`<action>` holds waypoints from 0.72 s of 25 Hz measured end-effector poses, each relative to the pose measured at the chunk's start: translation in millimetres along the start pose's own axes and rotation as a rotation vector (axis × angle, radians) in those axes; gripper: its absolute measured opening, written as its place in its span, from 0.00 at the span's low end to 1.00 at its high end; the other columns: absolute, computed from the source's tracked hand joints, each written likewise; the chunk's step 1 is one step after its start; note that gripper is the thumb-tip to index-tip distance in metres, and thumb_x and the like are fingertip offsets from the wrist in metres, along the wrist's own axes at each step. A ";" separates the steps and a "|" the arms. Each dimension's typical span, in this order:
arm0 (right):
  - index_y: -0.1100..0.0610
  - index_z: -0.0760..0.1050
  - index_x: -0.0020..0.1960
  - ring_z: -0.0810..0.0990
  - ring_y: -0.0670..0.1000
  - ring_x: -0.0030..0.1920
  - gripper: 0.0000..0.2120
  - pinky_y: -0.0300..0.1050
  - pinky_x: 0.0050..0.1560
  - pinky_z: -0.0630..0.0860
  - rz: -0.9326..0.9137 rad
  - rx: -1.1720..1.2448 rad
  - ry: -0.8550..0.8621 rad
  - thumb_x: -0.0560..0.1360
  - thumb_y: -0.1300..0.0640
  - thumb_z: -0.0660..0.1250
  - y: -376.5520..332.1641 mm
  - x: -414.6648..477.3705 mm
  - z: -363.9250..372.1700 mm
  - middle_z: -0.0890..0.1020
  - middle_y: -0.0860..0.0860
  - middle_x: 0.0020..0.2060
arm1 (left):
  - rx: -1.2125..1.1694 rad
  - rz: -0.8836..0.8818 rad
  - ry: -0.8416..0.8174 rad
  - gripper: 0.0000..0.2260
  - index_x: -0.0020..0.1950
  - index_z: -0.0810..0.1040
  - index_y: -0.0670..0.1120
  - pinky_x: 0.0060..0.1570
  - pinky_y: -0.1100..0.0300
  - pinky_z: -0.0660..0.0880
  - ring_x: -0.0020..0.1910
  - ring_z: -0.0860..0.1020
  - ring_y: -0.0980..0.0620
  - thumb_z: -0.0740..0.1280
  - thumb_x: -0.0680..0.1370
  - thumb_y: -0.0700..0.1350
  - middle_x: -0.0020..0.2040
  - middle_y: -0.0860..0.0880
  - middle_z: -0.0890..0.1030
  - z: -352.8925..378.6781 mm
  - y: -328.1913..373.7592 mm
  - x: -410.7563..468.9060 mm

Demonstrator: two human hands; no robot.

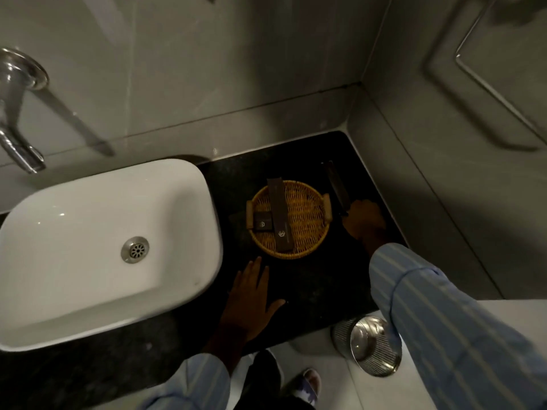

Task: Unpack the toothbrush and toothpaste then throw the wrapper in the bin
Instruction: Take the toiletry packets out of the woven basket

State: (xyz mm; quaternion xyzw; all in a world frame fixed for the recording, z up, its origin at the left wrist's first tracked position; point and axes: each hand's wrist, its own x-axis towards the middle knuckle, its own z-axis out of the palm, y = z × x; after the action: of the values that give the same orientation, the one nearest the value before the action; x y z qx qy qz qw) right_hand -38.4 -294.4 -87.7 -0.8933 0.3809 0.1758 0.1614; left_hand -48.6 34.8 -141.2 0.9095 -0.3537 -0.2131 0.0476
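Right hand [364, 219] closed round the near end of a long dark box [336, 186], just right of the basket [288, 220]; long axis running away toward the wall. Left hand [251, 300] flat and spread on the counter [319, 279], empty. Bin [368, 344] below. Box contents hidden; dim light.
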 end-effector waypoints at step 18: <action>0.67 0.77 0.60 0.79 0.66 0.59 0.17 0.53 0.51 0.74 -0.024 0.101 0.115 0.76 0.57 0.68 -2.8 -53.2 -123.9 0.79 0.65 0.59 | -0.468 0.171 0.283 0.28 0.77 0.65 0.51 0.73 0.52 0.66 0.75 0.63 0.47 0.64 0.79 0.58 0.79 0.50 0.61 -160.0 25.6 23.1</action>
State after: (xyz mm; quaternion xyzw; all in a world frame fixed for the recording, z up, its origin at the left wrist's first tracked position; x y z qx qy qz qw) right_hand -47.1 -311.7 45.8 -0.8971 0.3871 0.1028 0.1864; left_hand 18.1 -9.8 1.5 0.8613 -0.3603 -0.1553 0.3228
